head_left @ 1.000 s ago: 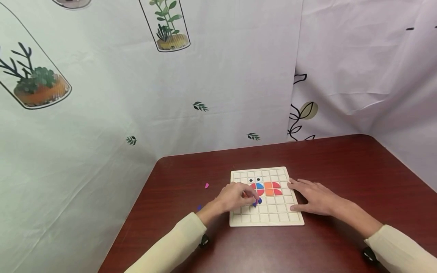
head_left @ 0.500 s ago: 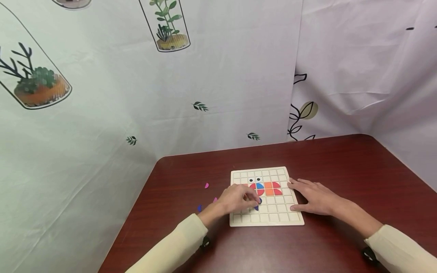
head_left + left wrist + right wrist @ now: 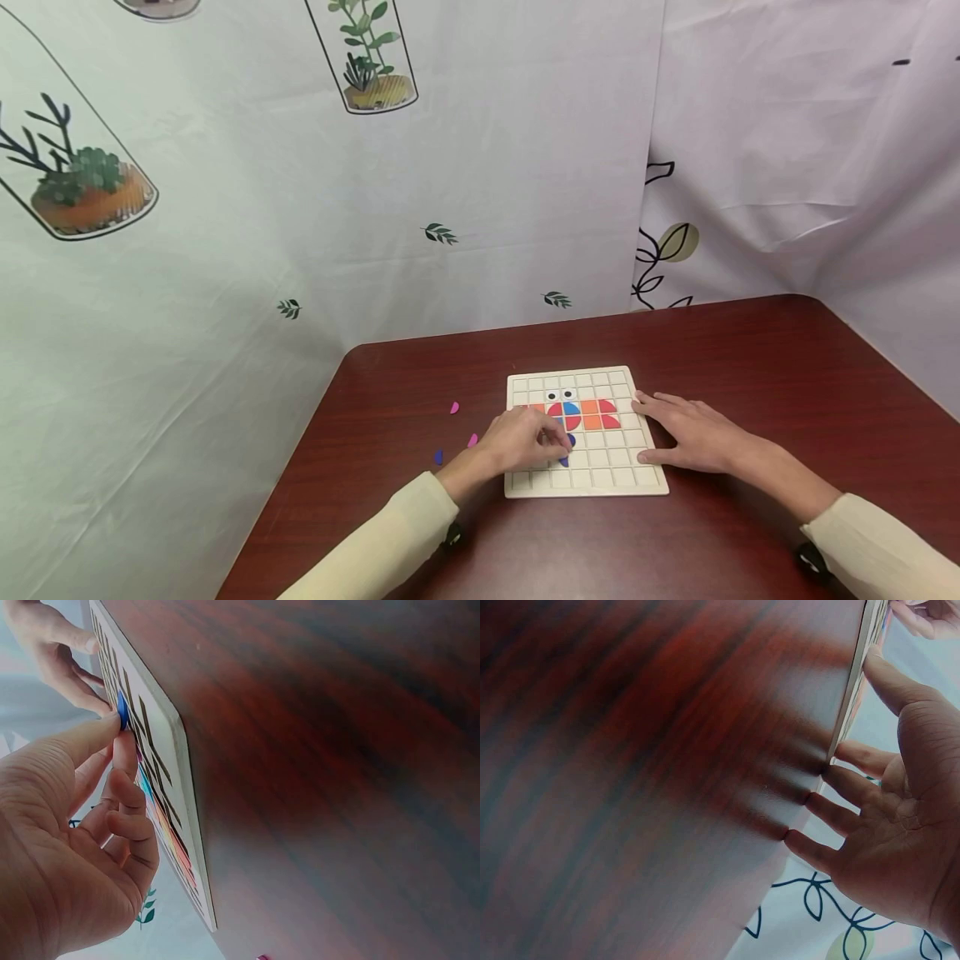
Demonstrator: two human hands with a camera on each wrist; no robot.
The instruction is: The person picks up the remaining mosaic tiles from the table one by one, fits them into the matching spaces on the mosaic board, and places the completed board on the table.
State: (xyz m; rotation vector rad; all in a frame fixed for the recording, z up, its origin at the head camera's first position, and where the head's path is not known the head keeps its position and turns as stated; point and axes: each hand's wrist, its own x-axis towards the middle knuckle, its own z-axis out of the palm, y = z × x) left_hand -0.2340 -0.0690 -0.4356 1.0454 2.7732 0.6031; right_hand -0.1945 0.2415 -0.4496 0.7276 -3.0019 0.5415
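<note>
A pale gridded board (image 3: 607,481) lies on the dark red table, with red, orange and blue shape tiles (image 3: 591,415) and two eye tiles (image 3: 567,394) in its cells. My left hand (image 3: 521,437) is over the board's left half, thumb and index fingertip pinching a small flat blue piece (image 3: 122,710) close over the cells. Its other fingers curl in loosely. Beside those fingertips sits a dark blue rounded piece (image 3: 572,440). My right hand (image 3: 693,432) rests at the board's right edge, fingers spread, with thumb and index fingertip touching the rim.
Left of the board, a pink half-round piece (image 3: 454,407), another pink piece (image 3: 472,440) and a blue piece (image 3: 438,457) lie loose on the table (image 3: 390,383). A white printed curtain (image 3: 487,167) hangs behind the table's far edge.
My left hand has shifted slightly at the same spot on the board, and its forearm uncovers a pink piece on the table. The right hand and the board stay put.
</note>
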